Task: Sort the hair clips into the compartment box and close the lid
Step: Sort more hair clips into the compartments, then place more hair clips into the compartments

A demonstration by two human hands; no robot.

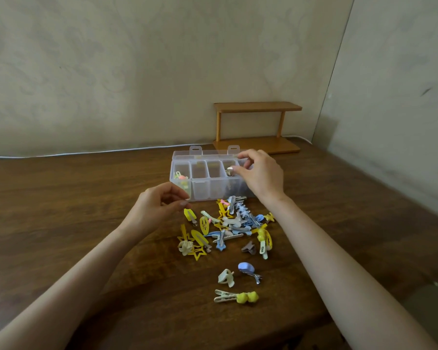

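Left hand [159, 204] hovers just in front of the left front corner of the compartment box [208, 188], with its fingers curled and the thumb meeting the fingertips; if it holds something small there, I cannot tell. The box is clear plastic, stands on the brown wooden worktop [61, 198], and its lid [205, 153] is open and leans back toward the wall. The leftmost compartment holds some pink and yellow-green clips [182, 178]; the next two compartments look empty. Between the two forearms, in front of the box, the pile of hair clips [228, 227] lies loose on the worktop, mostly yellow, blue and cream pieces, many overlapping each other. Nearer to the person, apart from the pile, lie a cream claw clip [226, 277], a purple clip [248, 270] and a cream clip with yellow balls [237, 297]. The right hand [259, 175] is over the right end of the box, and its thumb and fingers pinch a small pale clip [229, 169] above the fourth compartment, where dark clips are seen. Behind the box, against the wall, stands a small wooden shelf [257, 126].
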